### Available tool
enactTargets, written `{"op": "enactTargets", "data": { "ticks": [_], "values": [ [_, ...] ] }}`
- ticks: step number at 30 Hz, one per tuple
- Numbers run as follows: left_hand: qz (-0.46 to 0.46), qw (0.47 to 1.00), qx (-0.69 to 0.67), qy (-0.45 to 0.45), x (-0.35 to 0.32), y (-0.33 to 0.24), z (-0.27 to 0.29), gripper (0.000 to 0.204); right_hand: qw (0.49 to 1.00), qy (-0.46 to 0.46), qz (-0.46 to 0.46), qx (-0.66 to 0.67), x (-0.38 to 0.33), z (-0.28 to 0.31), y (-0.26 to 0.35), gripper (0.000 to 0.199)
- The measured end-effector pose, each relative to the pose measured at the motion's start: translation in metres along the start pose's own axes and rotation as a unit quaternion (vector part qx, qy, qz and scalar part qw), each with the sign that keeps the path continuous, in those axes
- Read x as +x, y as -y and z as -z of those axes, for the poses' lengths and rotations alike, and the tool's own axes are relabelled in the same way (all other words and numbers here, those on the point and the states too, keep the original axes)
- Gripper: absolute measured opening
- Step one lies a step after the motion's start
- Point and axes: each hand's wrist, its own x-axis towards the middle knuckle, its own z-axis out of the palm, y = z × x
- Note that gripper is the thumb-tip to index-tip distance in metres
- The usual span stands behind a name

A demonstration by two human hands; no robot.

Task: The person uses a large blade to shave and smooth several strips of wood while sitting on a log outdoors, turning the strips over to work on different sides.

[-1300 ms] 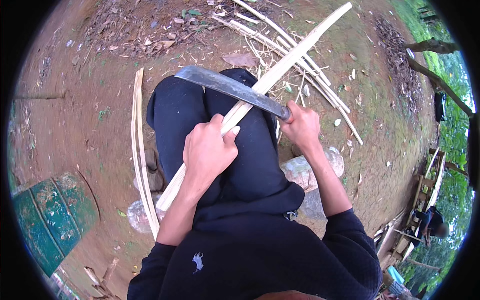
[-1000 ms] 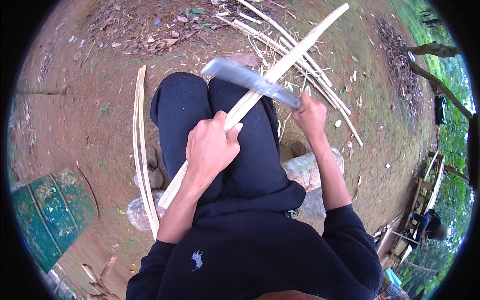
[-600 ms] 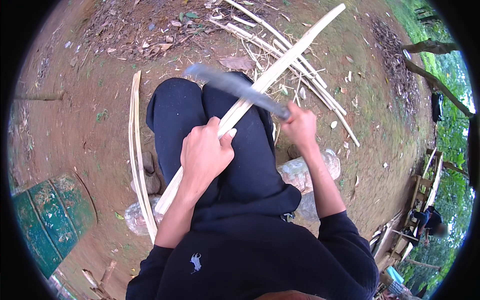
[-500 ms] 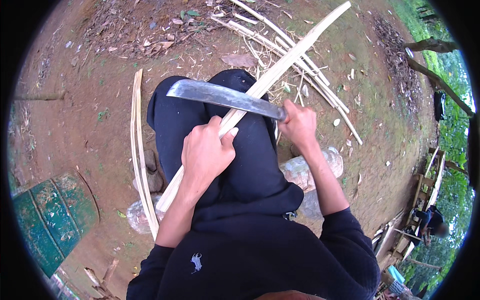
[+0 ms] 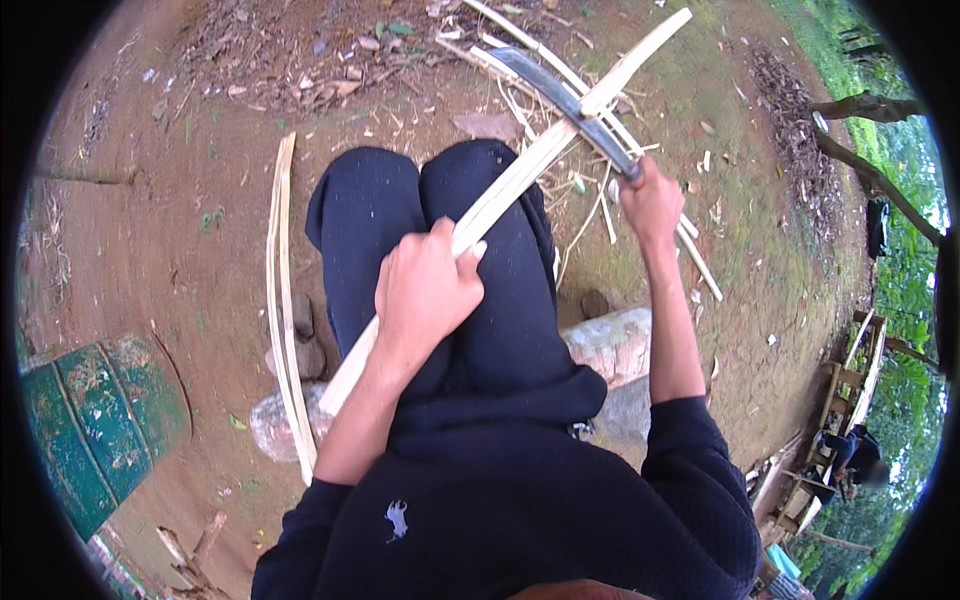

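Observation:
My left hand (image 5: 428, 290) is wrapped round a long pale wooden strip (image 5: 515, 188), which slants over my thighs from lower left to upper right. In my right hand (image 5: 654, 205) is the handle of a machete. Its long, slightly curved machete blade (image 5: 550, 85) lies across the strip's upper part, reaching up and to the left. Whether the edge bites into the wood, I cannot tell. Beyond my knees, several split strips (image 5: 690, 235) and thin shavings are scattered on the ground, partly behind the blade.
Two pale strips (image 5: 279, 230) lean on a log (image 5: 275, 425) to my left. A log (image 5: 615, 345) lies at my right hip. The green drum (image 5: 105, 430) is at far left. Off to the right, a person (image 5: 850, 455) is beside a wooden structure (image 5: 845, 375).
My right hand has carried the machete forward and right along the strip, from over my thighs to beyond my knees. The left hand keeps its hold, barely shifted.

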Motion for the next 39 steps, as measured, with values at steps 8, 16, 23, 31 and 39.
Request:
{"op": "enactTargets", "data": {
  "ticks": [8,16,23,31,39],
  "values": [
    [0.007,1.0,-0.024,0.014,-0.008,0.001,-0.002,0.024,0.978,0.012,0.206,-0.019,-0.028,0.005,0.024,0.008],
    [0.033,0.999,-0.012,0.022,-0.005,-0.004,0.001,0.024,0.994,0.046,0.015,0.102,-0.023,0.02,0.037,0.013],
    [0.026,0.999,-0.002,0.047,-0.014,-0.002,0.005,0.024,0.973,0.039,-0.22,-0.052,0.028,-0.001,-0.066,0.018],
    [0.048,0.997,0.015,0.056,-0.003,-0.009,0.004,0.023,0.996,0.054,-0.003,0.068,-0.014,0.013,0.0,0.005],
    [0.023,0.999,0.032,0.032,-0.002,-0.005,0.003,0.024,0.996,0.06,-0.019,0.06,0.011,0.005,-0.021,0.006]
  ]
}}
